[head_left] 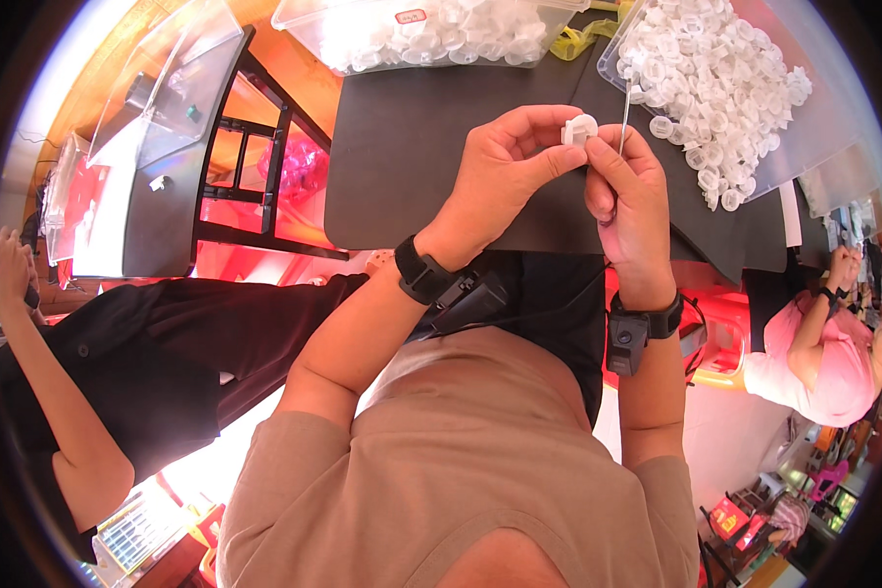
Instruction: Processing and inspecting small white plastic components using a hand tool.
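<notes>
Between thumb and fingers, my left hand [508,162] pinches a small round white plastic part [579,129] above the dark table. My right hand [634,211] is closed beside it, its thumb and fingertip close against the part. From the right fist a thin metal tool [625,116] sticks up, its kind too slim to make out. A clear tray [608,67] heaped with similar white parts [715,88] stands just beyond my right hand.
At the far edge is a clear plastic bin [314,51] full of white pieces, with a yellow strip [576,42] next to it. The dark tabletop [382,167] lies under my hands. A person in black [118,363] is at left; another in pink [813,363] at right.
</notes>
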